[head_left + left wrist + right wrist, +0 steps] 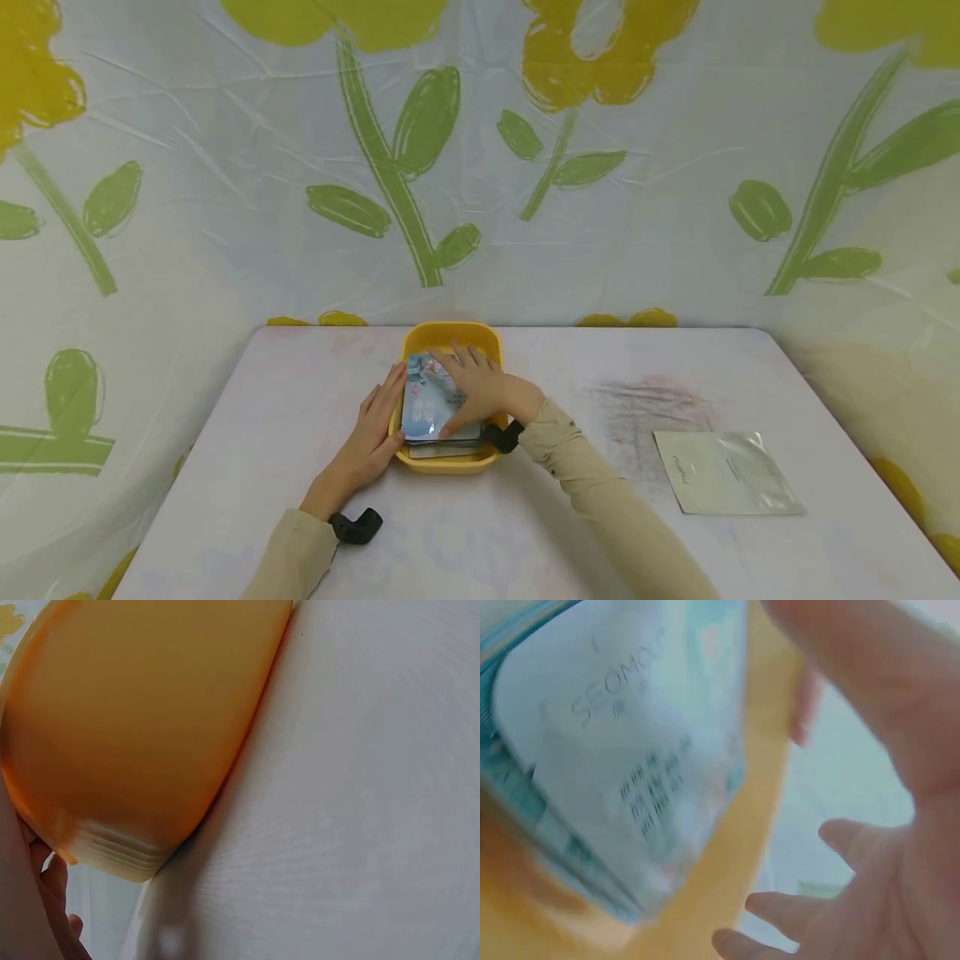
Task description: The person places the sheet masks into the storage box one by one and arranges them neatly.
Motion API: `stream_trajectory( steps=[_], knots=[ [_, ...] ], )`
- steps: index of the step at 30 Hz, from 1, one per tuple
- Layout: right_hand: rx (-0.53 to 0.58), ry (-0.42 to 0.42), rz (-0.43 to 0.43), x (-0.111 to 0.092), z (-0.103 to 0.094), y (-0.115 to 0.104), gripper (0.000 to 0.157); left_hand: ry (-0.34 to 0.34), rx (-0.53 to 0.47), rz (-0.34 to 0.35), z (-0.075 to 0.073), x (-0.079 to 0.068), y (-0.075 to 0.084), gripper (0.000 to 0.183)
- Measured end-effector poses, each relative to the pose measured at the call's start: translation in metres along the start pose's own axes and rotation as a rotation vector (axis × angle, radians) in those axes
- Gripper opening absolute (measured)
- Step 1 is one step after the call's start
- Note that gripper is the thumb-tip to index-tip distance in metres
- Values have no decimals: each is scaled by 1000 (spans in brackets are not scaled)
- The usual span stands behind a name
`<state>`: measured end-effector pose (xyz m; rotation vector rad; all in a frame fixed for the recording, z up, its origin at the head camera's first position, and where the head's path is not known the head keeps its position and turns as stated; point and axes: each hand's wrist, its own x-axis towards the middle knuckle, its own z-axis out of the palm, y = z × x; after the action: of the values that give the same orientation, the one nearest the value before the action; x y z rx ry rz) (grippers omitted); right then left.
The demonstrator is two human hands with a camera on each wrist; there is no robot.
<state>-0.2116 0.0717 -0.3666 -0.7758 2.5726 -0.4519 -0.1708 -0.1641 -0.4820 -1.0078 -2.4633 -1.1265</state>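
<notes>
A yellow plastic basket (452, 467) stands near the table's far edge, holding a stack of flat packets. On top lies a light-blue printed packet (425, 408), whose lettering and characters show in the right wrist view on the packet (630, 727). My right hand (480, 387) is spread over the stack, thumb near the packet's front edge and fingers toward the far right rim; contact is unclear. Along the basket's left side my left hand (367, 446) rests with its fingers extended. The left wrist view shows the outer wall of the basket (142, 720) beside the fingers (54, 881).
A silver flat packet (727, 472) lies on the right of the white table (555, 533). Dark smudges mark the tabletop behind it. Behind and beside the table hangs a flower-printed cloth (637, 242). Black wrist devices (356, 527) sit on both wrists.
</notes>
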Motion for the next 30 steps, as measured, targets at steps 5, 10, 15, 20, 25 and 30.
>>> stream_trajectory(
  steps=[5,10,15,20,25,30],
  knots=[
    [146,171,-80,-20,-11,15,97,-4,3,-8,-2,0,-2,81],
    [239,373,-154,-48,-17,38,76,-20,6,-18,-2,0,-3,79],
    [271,561,-138,-82,-17,64,58,-10,3,-15,0,-1,-3,77],
    [301,718,-97,-119,-10,99,39,-11,3,-28,3,-3,-1,78],
    [305,727,20,-156,-3,133,36,-13,3,-37,3,-3,1,77],
    [243,704,75,-196,6,171,32,-13,-4,-28,2,-2,1,77]
  ],
)
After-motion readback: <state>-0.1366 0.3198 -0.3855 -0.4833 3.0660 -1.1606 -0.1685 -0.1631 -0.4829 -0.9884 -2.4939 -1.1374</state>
